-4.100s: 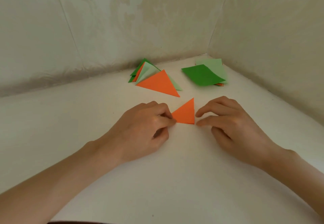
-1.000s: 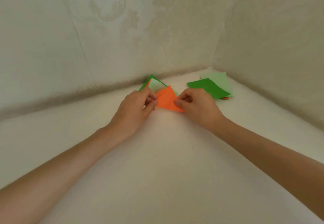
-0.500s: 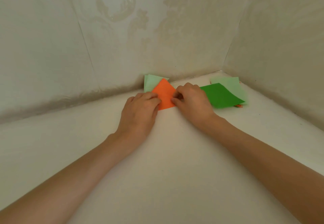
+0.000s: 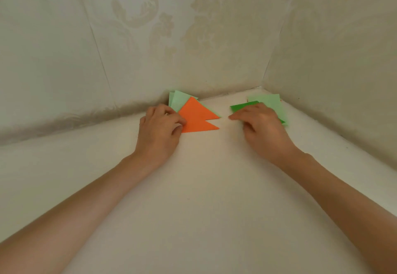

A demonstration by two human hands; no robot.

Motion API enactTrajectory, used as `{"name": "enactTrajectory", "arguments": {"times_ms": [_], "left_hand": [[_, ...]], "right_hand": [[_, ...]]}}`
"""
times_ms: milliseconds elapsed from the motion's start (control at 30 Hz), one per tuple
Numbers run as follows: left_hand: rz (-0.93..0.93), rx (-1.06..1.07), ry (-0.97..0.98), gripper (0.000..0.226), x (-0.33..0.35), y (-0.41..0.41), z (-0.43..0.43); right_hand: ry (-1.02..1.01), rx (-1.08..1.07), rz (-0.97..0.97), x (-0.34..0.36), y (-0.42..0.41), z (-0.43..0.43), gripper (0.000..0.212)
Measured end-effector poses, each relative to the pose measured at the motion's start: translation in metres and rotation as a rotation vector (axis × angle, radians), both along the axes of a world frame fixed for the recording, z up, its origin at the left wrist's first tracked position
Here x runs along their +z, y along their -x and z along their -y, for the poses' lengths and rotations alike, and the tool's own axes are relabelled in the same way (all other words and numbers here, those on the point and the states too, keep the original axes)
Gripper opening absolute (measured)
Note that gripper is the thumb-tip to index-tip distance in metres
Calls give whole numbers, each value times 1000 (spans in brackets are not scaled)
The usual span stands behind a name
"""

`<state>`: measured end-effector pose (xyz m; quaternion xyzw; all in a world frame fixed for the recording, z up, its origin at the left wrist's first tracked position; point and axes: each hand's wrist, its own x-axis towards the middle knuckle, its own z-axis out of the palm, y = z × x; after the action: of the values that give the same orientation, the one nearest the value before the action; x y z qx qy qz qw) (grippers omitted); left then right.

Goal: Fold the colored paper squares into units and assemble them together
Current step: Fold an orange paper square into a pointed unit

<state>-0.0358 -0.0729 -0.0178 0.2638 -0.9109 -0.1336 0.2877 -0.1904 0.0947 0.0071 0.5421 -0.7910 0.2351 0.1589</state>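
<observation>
While the left hand (image 4: 160,132) curls its fingers and thumb onto the left end of the orange triangles (image 4: 196,114), the right hand (image 4: 262,127) lies on top of a dark green square (image 4: 242,107). The right hand's first finger points left, and its other fingers are bent. It is not clear if that hand has hold of the paper. The two orange triangles are flat and smooth, with sharp tips that point right, and one lies partly over the other. Pale green folded pieces (image 4: 179,99) peek out behind them, close to the wall (image 4: 150,37). A pale green square (image 4: 268,102) sits under the dark green one, near the corner. The desk (image 4: 204,187) is white and smooth. The wall has a soft leafy pattern. All the paper is at the far edge of the desk. A bare gap lies between the two piles, and the near part of the desk is wide and open.
</observation>
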Motion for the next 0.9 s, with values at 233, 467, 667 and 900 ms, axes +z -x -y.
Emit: {"name": "enactTrajectory", "arguments": {"times_ms": [233, 467, 667, 900], "left_hand": [[76, 182, -278, 22, 8, 2, 2], [-155, 156, -289, 29, 10, -2, -2], [-359, 60, -151, 11, 10, -17, -15], [-315, -297, 56, 22, 4, -20, -44]], "right_hand": [[-267, -322, 242, -5, 15, -29, 57], [-184, -281, 86, -10, 13, -33, 30], [74, -260, -40, 2, 10, -44, 28], [-284, -336, 4, 0, 13, -41, 28]]}}
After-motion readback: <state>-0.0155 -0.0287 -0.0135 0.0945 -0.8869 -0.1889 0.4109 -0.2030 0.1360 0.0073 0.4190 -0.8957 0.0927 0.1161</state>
